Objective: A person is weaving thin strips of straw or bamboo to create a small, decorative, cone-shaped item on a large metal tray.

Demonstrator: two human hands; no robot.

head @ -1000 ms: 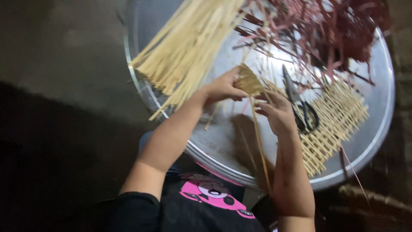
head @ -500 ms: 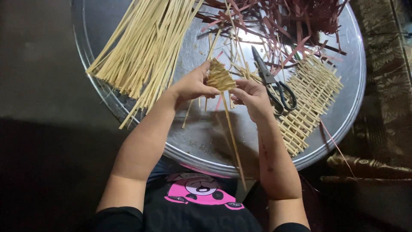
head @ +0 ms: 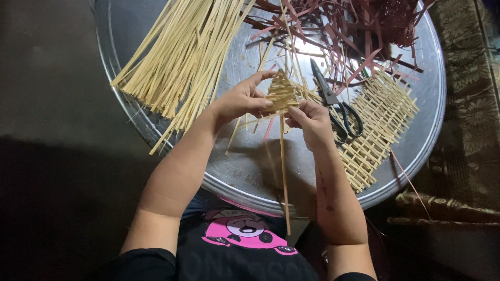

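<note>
Tray: large round metal tray (head: 156, 130), filling most of the view from the head camera and serving as the work surface, set on a dark floor.
Pale strips: thick bundle of straw-coloured flat strips (head: 182, 57), fanned across the tray's upper left, ends reaching past the near rim.
Dark strips: loose tangle of maroon strips (head: 364, 26), heaped at the tray's upper right.
Woven mat: open lattice of pale strips (head: 383, 122), lying flat on the tray's right side, just beside the scissors.
Shirt: black top with a pink printed figure (head: 245, 234), at the bottom edge of view, below the tray's near rim.
Scissors: black-handled pair (head: 336, 104), resting shut on the tray, blades pointing away, between the right hand and the mat.
Left hand: (head: 242, 99), raised over the tray's centre, grip pinched on the left edge of the woven piece, fingertips curled over its upper part.
Right hand: (head: 312, 122), directly opposite and just beside the left, grip pinched on the lower right corner of the same piece.
Woven piece: small triangular weave of pale strips (head: 282, 92), pointed end away from the body, held above the tray between both hands.
Tail strip: single long pale strip (head: 284, 177), hanging from the piece's base straight toward the shirt.
</note>
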